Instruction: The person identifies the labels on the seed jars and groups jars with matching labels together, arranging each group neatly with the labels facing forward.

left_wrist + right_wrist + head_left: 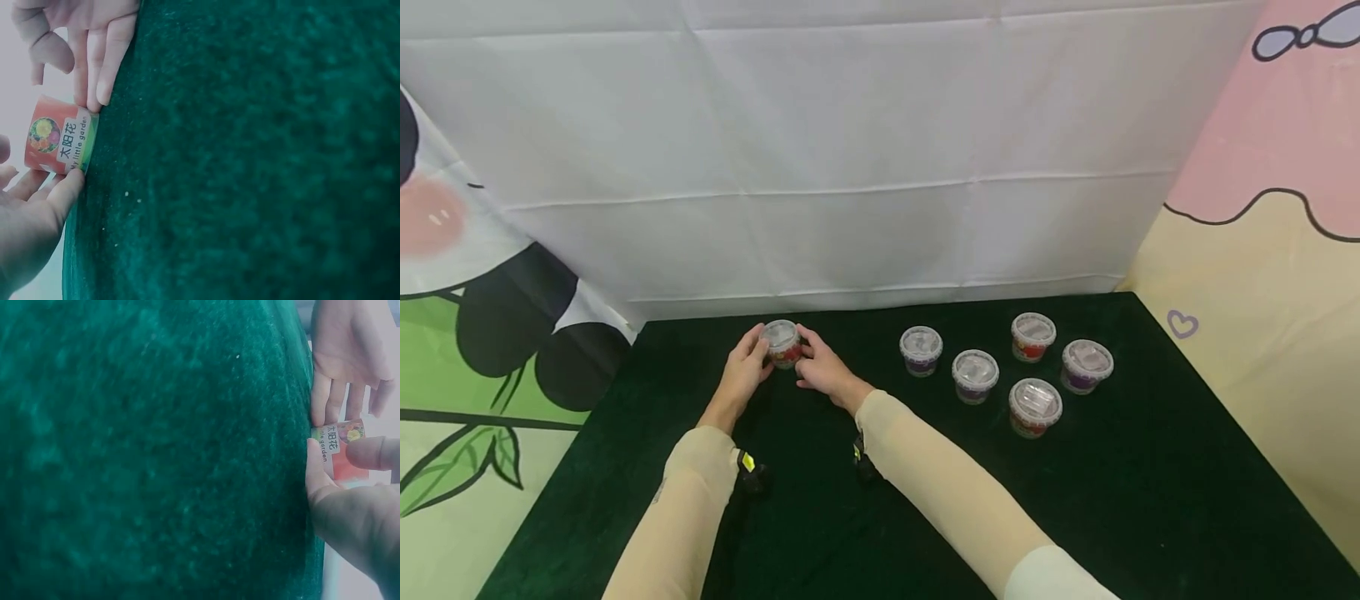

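Note:
A small lidded plastic cup (784,343) with a clear top and a red label stands at the far left of the dark green cloth. Its label (55,137) shows a round flower picture and the words "My little garden" in the left wrist view. From the left side, my left hand (743,368) holds the cup with fingers and thumb. My right hand (827,367) grips it from the opposite side; in the right wrist view the thumb (369,453) lies across the label. Fingers partly cover the cup's sides.
Several similar lidded cups stand to the right: purple-labelled ones (921,350), (975,377), (1086,367) and red-labelled ones (1033,337), (1034,408). A white curtain (850,167) hangs behind the table's (880,533) far edge. Printed cloths flank both sides.

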`<state>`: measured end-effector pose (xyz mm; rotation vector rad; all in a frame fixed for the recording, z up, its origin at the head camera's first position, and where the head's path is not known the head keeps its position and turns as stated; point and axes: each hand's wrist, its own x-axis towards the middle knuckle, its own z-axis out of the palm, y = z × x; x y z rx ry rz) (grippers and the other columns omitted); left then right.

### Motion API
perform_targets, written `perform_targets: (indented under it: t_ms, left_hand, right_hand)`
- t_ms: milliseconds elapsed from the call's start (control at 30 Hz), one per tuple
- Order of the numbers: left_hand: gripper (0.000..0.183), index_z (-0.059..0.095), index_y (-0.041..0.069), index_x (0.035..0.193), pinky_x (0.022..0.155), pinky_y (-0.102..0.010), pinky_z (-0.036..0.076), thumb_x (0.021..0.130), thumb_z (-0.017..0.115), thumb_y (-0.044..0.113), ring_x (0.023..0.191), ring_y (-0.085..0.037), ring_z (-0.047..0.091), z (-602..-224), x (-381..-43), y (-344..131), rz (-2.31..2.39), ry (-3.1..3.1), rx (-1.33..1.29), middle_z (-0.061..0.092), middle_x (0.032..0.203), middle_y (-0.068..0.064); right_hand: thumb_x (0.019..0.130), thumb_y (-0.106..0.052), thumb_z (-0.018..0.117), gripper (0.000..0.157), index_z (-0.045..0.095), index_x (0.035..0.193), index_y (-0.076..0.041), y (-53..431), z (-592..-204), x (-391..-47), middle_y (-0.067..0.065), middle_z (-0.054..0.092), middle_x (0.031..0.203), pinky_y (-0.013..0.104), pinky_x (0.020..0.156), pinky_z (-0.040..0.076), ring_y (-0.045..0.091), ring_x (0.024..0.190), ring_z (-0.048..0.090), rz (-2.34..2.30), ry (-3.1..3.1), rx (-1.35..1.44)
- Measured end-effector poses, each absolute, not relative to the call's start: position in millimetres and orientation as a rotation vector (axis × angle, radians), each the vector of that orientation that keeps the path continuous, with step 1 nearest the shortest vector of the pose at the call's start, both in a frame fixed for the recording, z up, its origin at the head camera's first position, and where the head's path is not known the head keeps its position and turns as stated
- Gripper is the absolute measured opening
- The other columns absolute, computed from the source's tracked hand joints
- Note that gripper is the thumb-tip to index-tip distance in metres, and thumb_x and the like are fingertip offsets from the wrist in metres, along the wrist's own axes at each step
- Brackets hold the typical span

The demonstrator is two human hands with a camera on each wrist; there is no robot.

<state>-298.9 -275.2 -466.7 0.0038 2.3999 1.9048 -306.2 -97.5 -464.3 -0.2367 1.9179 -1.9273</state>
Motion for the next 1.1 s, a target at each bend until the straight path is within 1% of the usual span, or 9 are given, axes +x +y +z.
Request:
perform_targets:
  t_ms: [133,267,367,500,633,767,867,967,1100]
  left_hand:
    - [0.060,0.011,0.009,0.164,0.117,-0.054,0.028,0.112,0.033,0.033,0.151,-0.035,0.019,-462.6,-299.5,-275.0,1.837,2.472,0.023,0.014,0.167,-0.020]
    - [0.067,0.009,0.009,0.164,0.121,-0.056,0.017,0.111,0.037,0.039,0.153,-0.035,0.012,-454.8,-300.1,-270.4,1.644,2.665,0.052,0.010,0.167,-0.019]
    - [0.071,0.010,0.010,0.164,0.120,-0.062,0.008,0.109,0.039,0.045,0.153,-0.038,0.002,-446.9,-301.0,-262.6,1.468,2.798,0.078,0.004,0.168,-0.021]
    - [0.071,0.016,0.011,0.163,0.118,-0.065,-0.001,0.108,0.039,0.049,0.152,-0.040,-0.010,-433.9,-299.0,-249.0,1.348,2.896,0.147,-0.002,0.167,-0.023]
    - [0.069,0.024,0.007,0.161,0.119,-0.063,-0.003,0.108,0.042,0.047,0.152,-0.040,-0.009,-421.5,-294.6,-231.9,1.328,2.986,0.280,0.003,0.166,-0.025]
    - [0.063,0.030,0.005,0.159,0.119,-0.064,0.009,0.108,0.045,0.040,0.153,-0.042,0.003,-409.6,-287.8,-209.3,1.341,3.020,0.405,0.011,0.166,-0.025]
    - [0.061,0.031,0.004,0.158,0.118,-0.062,0.019,0.109,0.046,0.037,0.152,-0.040,0.013,-404.3,-282.4,-191.2,1.391,2.986,0.489,0.015,0.165,-0.022]
    - [0.060,0.029,0.003,0.158,0.118,-0.058,0.026,0.109,0.047,0.033,0.150,-0.038,0.020,-402.6,-276.6,-173.6,1.484,2.901,0.571,0.018,0.164,-0.021]
    - [0.061,0.026,0.006,0.160,0.115,-0.051,0.035,0.109,0.049,0.030,0.148,-0.038,0.028,-403.2,-267.9,-150.3,1.568,2.786,0.613,0.021,0.163,-0.019]
  right_hand:
    - [0.097,0.002,0.046,0.074,0.026,0.162,-0.027,-95.6,-461.4,-306.8,0.012,0.037,0.160,0.044,0.097,0.053,0.030,0.132,0.050,-1.919,1.887,-0.250]
    - [0.099,0.000,0.046,0.071,0.026,0.162,-0.025,-89.8,-456.1,-306.7,0.013,0.035,0.161,0.047,0.104,0.049,0.029,0.138,0.045,-1.891,1.876,-0.284]
    - [0.101,-0.002,0.049,0.068,0.026,0.162,-0.021,-80.4,-450.2,-308.0,0.014,0.034,0.162,0.048,0.109,0.044,0.029,0.142,0.042,-1.857,1.932,-0.325]
    - [0.102,-0.006,0.052,0.066,0.027,0.162,-0.019,-61.7,-438.3,-311.1,0.013,0.033,0.162,0.048,0.111,0.041,0.028,0.142,0.042,-1.811,2.041,-0.384]
    - [0.102,-0.010,0.052,0.066,0.027,0.162,-0.020,-39.0,-425.3,-313.0,0.010,0.034,0.162,0.046,0.112,0.040,0.027,0.144,0.040,-1.737,2.165,-0.452]
    - [0.103,-0.011,0.052,0.065,0.026,0.162,-0.019,-13.7,-414.9,-312.5,0.012,0.034,0.162,0.044,0.115,0.036,0.028,0.146,0.036,-1.626,2.314,-0.540]
    - [0.103,-0.010,0.051,0.064,0.027,0.162,-0.017,5.1,-408.1,-308.3,0.014,0.035,0.161,0.044,0.114,0.037,0.032,0.143,0.040,-1.558,2.402,-0.599]
    - [0.104,-0.010,0.051,0.063,0.027,0.161,-0.016,23.9,-401.4,-302.8,0.016,0.037,0.159,0.045,0.114,0.038,0.034,0.142,0.042,-1.471,2.482,-0.668]
    - [0.104,-0.012,0.051,0.062,0.027,0.161,-0.012,49.2,-392.1,-297.8,0.013,0.037,0.159,0.046,0.116,0.035,0.031,0.144,0.039,-1.307,2.601,-0.789]
